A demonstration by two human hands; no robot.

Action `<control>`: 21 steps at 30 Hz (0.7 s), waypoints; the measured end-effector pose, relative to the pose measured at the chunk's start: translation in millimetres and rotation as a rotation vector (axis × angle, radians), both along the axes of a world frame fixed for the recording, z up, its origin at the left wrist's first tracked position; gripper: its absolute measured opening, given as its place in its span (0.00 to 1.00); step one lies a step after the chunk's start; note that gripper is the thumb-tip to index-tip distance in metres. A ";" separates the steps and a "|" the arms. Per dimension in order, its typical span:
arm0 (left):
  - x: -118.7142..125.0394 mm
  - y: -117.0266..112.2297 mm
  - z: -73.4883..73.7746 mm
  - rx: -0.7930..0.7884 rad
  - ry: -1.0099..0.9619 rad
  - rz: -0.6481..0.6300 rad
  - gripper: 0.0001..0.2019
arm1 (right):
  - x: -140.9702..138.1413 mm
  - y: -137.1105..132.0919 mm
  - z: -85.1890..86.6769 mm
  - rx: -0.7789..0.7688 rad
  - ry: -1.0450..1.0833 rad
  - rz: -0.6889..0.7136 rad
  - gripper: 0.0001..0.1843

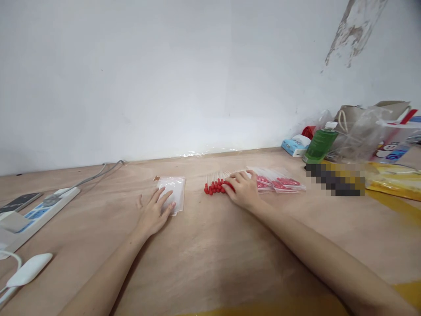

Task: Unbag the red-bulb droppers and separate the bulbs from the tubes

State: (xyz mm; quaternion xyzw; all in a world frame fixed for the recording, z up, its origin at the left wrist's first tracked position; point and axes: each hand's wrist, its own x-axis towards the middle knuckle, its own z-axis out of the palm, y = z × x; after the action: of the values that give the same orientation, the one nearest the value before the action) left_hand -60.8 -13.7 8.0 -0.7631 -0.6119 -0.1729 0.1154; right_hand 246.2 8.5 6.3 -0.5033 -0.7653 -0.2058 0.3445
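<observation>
Our left hand (154,215) flat, open on clear bags (173,193); right hand (244,189) loosely open on red-tipped sticks (214,186); picking one likely needs a pinch.

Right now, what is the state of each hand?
Left hand: open, fingertips on the stack of clear bags.
Right hand: open, resting on the red-tipped sticks.

A flat stack of small clear plastic bags (176,192) lies left of centre on the tan surface (210,245). Just right, thin clear droppers with red bulbs (214,186) lie side by side, bulbs nearest the lower edge.
</observation>
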 end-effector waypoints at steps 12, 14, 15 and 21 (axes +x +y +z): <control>6.1 0.9 -11.1 0.036 -0.011 0.080 0.21 | 94.9 -14.9 22.8 -0.384 -0.234 -0.460 0.14; 7.9 -0.9 -10.2 0.073 -0.005 0.066 0.21 | 92.5 -14.9 22.3 -0.371 -0.329 -0.433 0.14; 8.5 -1.6 -9.7 0.093 -0.007 0.055 0.20 | 91.2 -15.0 22.0 -0.354 -0.366 -0.417 0.14; 17.7 -7.3 -5.3 0.141 -0.132 -0.075 0.17 | 79.9 -21.5 33.8 -0.302 -0.408 -0.368 0.12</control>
State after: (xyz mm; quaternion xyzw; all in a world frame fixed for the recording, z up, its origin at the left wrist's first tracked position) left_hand -43.1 -21.0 2.7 -0.7623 -0.5757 -0.2696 0.1214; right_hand 326.1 -13.0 40.1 -0.6271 -0.7367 -0.2452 0.0620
